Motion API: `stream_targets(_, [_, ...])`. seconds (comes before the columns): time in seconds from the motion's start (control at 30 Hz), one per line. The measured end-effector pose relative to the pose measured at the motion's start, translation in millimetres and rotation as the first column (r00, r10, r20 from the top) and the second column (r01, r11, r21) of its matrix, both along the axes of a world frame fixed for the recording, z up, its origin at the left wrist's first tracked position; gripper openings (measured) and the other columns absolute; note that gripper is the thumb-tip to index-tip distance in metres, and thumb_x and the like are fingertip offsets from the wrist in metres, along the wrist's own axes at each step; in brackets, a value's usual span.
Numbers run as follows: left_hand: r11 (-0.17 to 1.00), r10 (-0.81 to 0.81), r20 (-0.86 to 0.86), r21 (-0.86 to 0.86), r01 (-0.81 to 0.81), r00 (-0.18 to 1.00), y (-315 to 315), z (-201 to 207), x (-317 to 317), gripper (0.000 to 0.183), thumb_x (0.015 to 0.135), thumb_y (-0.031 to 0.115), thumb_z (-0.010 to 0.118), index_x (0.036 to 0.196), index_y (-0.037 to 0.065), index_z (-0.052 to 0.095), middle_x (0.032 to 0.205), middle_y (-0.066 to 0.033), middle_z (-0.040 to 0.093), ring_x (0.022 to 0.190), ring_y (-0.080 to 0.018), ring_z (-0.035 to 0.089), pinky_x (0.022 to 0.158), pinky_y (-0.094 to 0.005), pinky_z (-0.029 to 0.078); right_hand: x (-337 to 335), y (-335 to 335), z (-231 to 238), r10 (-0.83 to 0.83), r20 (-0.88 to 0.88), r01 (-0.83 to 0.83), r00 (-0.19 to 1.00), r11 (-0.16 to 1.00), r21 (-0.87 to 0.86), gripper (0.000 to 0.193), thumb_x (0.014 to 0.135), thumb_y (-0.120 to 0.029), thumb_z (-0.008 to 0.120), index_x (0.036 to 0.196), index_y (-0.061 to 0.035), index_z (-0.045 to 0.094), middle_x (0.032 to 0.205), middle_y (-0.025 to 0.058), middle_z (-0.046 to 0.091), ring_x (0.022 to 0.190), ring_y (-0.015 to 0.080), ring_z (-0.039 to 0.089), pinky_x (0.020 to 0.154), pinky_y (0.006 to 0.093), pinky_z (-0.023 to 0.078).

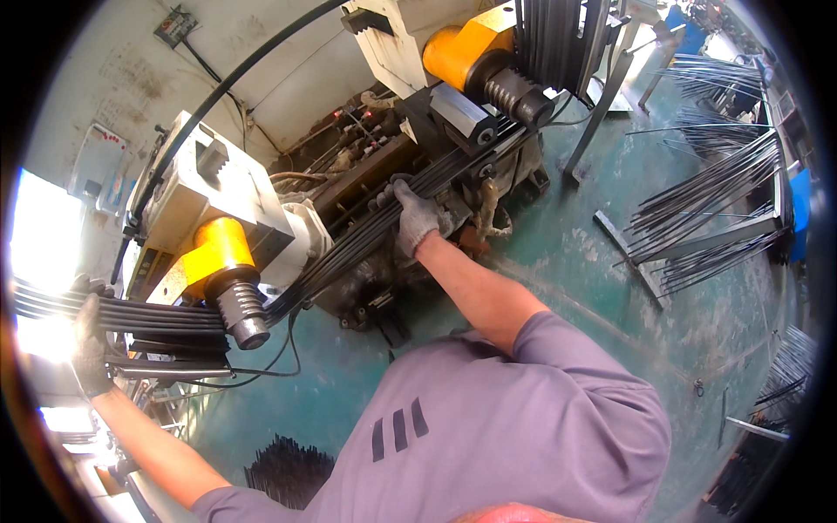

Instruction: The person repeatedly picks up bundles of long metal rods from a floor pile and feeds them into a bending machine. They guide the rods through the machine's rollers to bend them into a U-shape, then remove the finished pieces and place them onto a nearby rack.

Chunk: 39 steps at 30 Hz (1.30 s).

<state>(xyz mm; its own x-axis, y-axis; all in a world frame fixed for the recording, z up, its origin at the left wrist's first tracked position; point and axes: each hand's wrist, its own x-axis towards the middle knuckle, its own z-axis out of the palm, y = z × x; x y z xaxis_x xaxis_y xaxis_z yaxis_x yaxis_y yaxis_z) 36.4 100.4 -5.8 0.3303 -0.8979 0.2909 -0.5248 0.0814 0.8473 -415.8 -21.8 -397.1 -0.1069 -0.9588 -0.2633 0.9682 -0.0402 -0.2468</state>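
A bundle of long dark metal rods [344, 253] stretches across the machine from the far left toward the upper right. My right hand [418, 218], in a grey work glove, is closed over the bundle near its middle, fingers curled around the far side. At the left, my gloved left hand [89, 349] grips the rods close to their end; glare from a bright window blurs part of it. Between my hands, the rods run beside a yellow cylinder with a ribbed dark spindle [240, 305]. A second yellow cylinder [453, 57] sits above the right-hand stretch.
White machine housings [248, 187] carry the yellow cylinders. A black hose [253, 65] arches over the left housing. Racks of thin rods [715, 192] stand on the green floor [575, 261] at right. Another dark rod bundle [288, 471] is at the bottom left.
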Motion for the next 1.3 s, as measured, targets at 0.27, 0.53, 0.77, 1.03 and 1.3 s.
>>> stream_targets(0.27, [0.991, -0.017, 0.353, 0.127, -0.031, 0.935, 5, 14, 16, 0.038, 0.108, 0.011, 0.058, 0.142, -0.005, 0.064, 0.129, -0.0164, 0.073, 0.119, -0.024, 0.071, 0.101, -0.0349, 0.057, -5, 0, -4, 0.029, -0.116, -0.031, 0.993, 0.999, -0.02, 0.002, 0.105, -0.007, 0.064, 0.107, -0.0085, 0.064, 0.085, 0.0048, 0.065, 0.079, 0.0207, 0.067, 0.079, 0.0387, 0.06])
stream_targets(0.53, [0.974, -0.197, 0.812, 0.227, 0.013, 0.55, 7, 25, 57, 0.043, 0.107, 0.002, 0.051, 0.149, 0.002, 0.061, 0.137, -0.0115, 0.072, 0.123, -0.0199, 0.069, 0.105, -0.0341, 0.055, -14, -1, -2, 0.092, -0.159, -0.093, 0.983, 0.996, 0.002, 0.002, 0.104, -0.008, 0.066, 0.105, -0.0091, 0.065, 0.087, 0.0061, 0.069, 0.08, 0.0225, 0.072, 0.076, 0.0394, 0.063])
stream_targets(0.77, [0.985, -0.027, 0.724, 0.138, -0.107, 0.689, 39, 27, 84, 0.045, 0.105, 0.0, 0.049, 0.148, 0.001, 0.062, 0.142, -0.0178, 0.067, 0.127, -0.0238, 0.067, 0.11, -0.0364, 0.054, -14, 12, 0, 0.152, -0.137, -0.148, 0.979, 0.988, 0.035, 0.005, 0.103, -0.005, 0.066, 0.107, -0.0073, 0.064, 0.092, 0.0083, 0.072, 0.083, 0.0224, 0.072, 0.079, 0.0391, 0.063])
stream_targets(1.03, [0.944, 0.288, 0.072, -0.188, -0.271, 0.955, 169, -29, -68, 0.044, 0.109, 0.017, 0.052, 0.144, -0.008, 0.061, 0.142, -0.0198, 0.062, 0.126, -0.0294, 0.062, 0.11, -0.0407, 0.05, -105, 135, 4, 0.131, -0.265, -0.159, 0.955, 0.983, -0.089, 0.007, 0.103, -0.003, 0.066, 0.11, -0.0048, 0.063, 0.091, 0.008, 0.069, 0.088, 0.0211, 0.071, 0.085, 0.0381, 0.062])
stream_targets(1.3, [0.91, 0.389, -0.059, -0.128, -0.393, 0.919, 251, -280, -176, 0.042, 0.104, 0.033, 0.058, 0.133, 0.004, 0.068, 0.118, -0.015, 0.072, 0.108, -0.0276, 0.067, 0.096, -0.0428, 0.055, -325, 286, -43, 0.064, -0.447, -0.044, 0.892, 0.997, 0.055, 0.012, 0.098, -0.002, 0.072, 0.107, -0.0007, 0.065, 0.089, 0.0077, 0.071, 0.084, 0.0217, 0.074, 0.083, 0.0399, 0.062])
